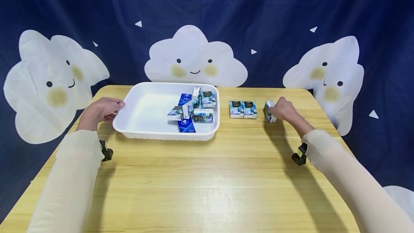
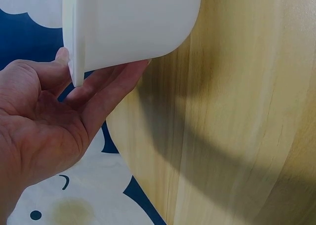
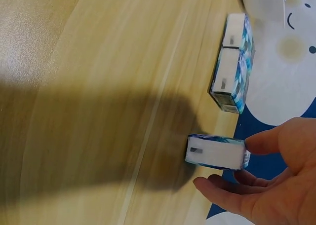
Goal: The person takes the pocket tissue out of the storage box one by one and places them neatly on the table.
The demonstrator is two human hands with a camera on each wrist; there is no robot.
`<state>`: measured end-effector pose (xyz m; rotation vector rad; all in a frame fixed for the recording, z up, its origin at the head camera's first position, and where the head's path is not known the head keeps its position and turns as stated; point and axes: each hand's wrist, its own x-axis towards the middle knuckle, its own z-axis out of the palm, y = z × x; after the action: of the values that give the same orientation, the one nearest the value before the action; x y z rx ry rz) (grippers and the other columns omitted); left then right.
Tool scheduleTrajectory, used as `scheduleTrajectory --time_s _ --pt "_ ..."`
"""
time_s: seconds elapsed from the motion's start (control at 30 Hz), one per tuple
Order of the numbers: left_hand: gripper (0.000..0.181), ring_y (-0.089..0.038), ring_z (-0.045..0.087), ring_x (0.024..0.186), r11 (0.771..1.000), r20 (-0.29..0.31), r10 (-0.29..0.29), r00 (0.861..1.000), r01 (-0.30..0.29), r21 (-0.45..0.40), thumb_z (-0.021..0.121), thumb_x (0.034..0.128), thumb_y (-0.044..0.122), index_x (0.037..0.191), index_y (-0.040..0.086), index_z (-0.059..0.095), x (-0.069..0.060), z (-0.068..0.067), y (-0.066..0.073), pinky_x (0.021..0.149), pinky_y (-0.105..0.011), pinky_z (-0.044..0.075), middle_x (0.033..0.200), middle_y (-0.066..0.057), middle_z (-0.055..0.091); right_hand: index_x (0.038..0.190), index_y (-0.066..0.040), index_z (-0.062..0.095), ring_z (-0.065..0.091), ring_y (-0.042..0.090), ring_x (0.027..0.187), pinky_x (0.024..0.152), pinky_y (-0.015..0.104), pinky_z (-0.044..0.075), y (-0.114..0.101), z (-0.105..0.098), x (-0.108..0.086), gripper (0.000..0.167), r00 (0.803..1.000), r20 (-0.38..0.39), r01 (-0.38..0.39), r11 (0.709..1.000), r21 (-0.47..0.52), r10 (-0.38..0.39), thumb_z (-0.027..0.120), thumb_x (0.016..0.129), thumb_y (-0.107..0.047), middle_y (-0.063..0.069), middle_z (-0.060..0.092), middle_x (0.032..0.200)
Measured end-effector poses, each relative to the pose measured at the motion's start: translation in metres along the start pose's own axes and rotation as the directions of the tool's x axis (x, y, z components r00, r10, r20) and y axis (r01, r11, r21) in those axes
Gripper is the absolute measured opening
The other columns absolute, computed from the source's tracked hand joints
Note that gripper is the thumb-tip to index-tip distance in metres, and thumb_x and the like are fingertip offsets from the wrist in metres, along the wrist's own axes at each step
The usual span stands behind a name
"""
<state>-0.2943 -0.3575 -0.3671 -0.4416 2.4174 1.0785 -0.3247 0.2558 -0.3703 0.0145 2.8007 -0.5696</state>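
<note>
My left hand (image 1: 104, 108) grips the left end of a white plastic tub (image 1: 142, 134), thumb at the rim (image 2: 74, 32) and fingers against the outer wall. To the right, my right hand (image 1: 284, 110) holds a small tissue pack (image 3: 215, 152) with a blue floral print, standing on its narrow side on the table. Thumb and fingers lie on opposite sides of that pack in the right wrist view. Two similar tissue packs (image 1: 236, 109) lie side by side between the tub and my right hand.
Several floral tissue packs (image 1: 203, 115) and blue packs (image 1: 186, 126) lie jumbled in the tub's right half. Everything stands on a wooden table (image 1: 200, 179). Behind its far edge hangs a dark blue curtain (image 1: 220, 6) with cloud faces.
</note>
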Motion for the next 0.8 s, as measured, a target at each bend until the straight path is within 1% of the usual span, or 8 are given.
scheduleTrajectory --time_s 0.07,0.1,0.17,0.2,0.33,0.47,0.57,0.8 --pt "0.058 -0.035 0.052 0.118 1.0 -0.002 -0.008 1.0 0.008 0.001 0.033 0.1118 0.031 0.16 0.002 0.022 0.0 0.0 0.0 0.082 -0.032 0.056 0.153 -0.028 0.032 0.119 0.018 0.04 0.043 0.02 0.061 0.058 0.034 0.039 -0.001 0.001 0.0 0.049 1.0 0.009 -0.01 1.0 -0.002 0.01 0.045 0.099 -0.026 0.012 0.046 0.078" --pt "0.058 -0.035 0.051 0.118 1.0 -0.003 -0.011 1.0 0.011 0.001 0.033 0.1118 0.032 0.16 0.002 0.022 0.001 0.001 0.0 0.082 -0.032 0.055 0.153 -0.028 0.033 0.128 0.021 0.034 0.047 0.022 0.065 0.059 0.034 0.041 -0.002 0.001 -0.001 0.057 1.0 0.014 -0.012 1.0 -0.003 0.012 0.045 0.099 -0.027 0.016 0.048 0.085" --pt "0.057 -0.034 0.051 0.118 1.0 -0.004 -0.01 1.0 0.01 0.0 0.033 0.1118 0.031 0.16 0.002 0.022 0.001 0.001 0.0 0.082 -0.032 0.055 0.153 -0.027 0.033 0.133 0.023 0.031 0.051 0.025 0.069 0.062 0.035 0.043 -0.003 0.002 -0.001 0.063 1.0 0.025 -0.017 1.0 0.002 0.017 0.044 0.1 -0.029 0.021 0.051 0.092" --pt "0.057 -0.034 0.052 0.118 1.0 -0.003 -0.009 1.0 0.009 0.0 0.033 0.1118 0.031 0.16 0.002 0.023 0.002 0.0 0.0 0.082 -0.032 0.055 0.153 -0.028 0.033 0.134 0.023 0.031 0.053 0.026 0.072 0.063 0.036 0.044 -0.004 0.003 -0.001 0.063 1.0 0.025 -0.017 1.0 0.004 0.017 0.045 0.1 -0.029 0.023 0.051 0.097" --pt "0.057 -0.034 0.052 0.117 1.0 -0.005 -0.013 1.0 0.013 -0.002 0.032 0.1118 0.031 0.16 0.002 0.023 0.002 0.0 -0.001 0.081 -0.031 0.055 0.152 -0.027 0.033 0.13 0.019 0.035 0.058 0.03 0.078 0.067 0.038 0.049 -0.007 0.008 -0.002 0.058 1.0 0.018 -0.013 1.0 0.018 0.012 0.047 0.1 -0.029 0.028 0.053 0.104" --pt "0.058 -0.033 0.052 0.117 1.0 -0.006 -0.015 1.0 0.015 -0.006 0.033 0.1118 0.032 0.16 0.002 0.022 0.003 0.001 -0.002 0.081 -0.031 0.055 0.152 -0.027 0.033 0.126 0.017 0.038 0.06 0.035 0.086 0.072 0.041 0.051 -0.008 0.014 -0.002 0.055 1.0 -0.017 0.008 1.0 0.007 -0.008 0.05 0.098 -0.028 0.031 0.055 0.107" --pt "0.058 -0.033 0.052 0.116 1.0 -0.01 -0.012 1.0 0.012 -0.006 0.034 0.1117 0.032 0.16 0.002 0.024 0.003 0.001 -0.002 0.082 -0.032 0.055 0.151 -0.027 0.034 0.121 0.013 0.04 0.059 0.035 0.086 0.072 0.041 0.049 -0.008 0.017 -0.002 0.049 0.999 -0.04 0.028 1.0 -0.007 -0.028 0.051 0.097 -0.028 0.029 0.056 0.104" --pt "0.057 -0.034 0.052 0.116 1.0 -0.008 -0.013 1.0 0.013 -0.008 0.034 0.1116 0.032 0.16 0.002 0.024 0.004 0.0 -0.002 0.082 -0.032 0.055 0.151 -0.027 0.035 0.118 0.006 0.043 0.055 0.034 0.085 0.072 0.042 0.046 -0.006 0.024 -0.001 0.043 0.996 -0.051 0.073 0.997 -0.018 -0.074 0.057 0.098 -0.028 0.025 0.054 0.105"
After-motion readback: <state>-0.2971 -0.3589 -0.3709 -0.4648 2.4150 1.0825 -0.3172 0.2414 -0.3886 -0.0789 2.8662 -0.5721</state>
